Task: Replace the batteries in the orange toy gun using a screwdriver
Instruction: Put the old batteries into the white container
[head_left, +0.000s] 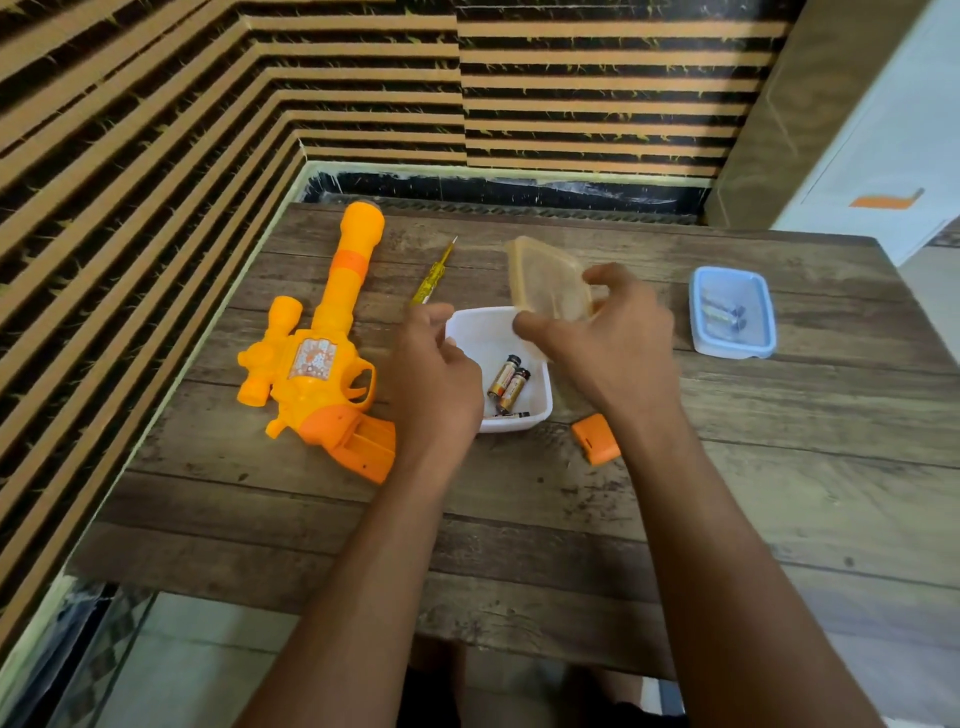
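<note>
Here the orange toy gun (317, 364) lies flat on its side at the left of the wooden tabletop (519, 545). Its barrel points away toward the striped wall (156, 130), and its darker orange grip is nearest the person. The battery bay in the grip is open. The orange battery cover (596, 439) lies apart from the gun, just to the right of a white container (540, 410).

The yellow screwdriver (434, 273) rests on the tabletop between the gun's barrel and the container, with its tip pointing toward the wall. No hand touches it.

Loose batteries (509, 384) lie in the bottom of the white container. The left hand (436, 374) is at the container's left rim, with its fingers (449, 340) curled over the edge in a grip. The right hand (613, 343) holds a translucent orange lid (548, 275) tilted up above the container's far right corner. Its thumb is on the lid's near edge and its other fingers are bent round the far side.

Well to the right stands a blue-lidded container (732, 312), closed. A few more batteries are dimly visible through its lid.
</note>
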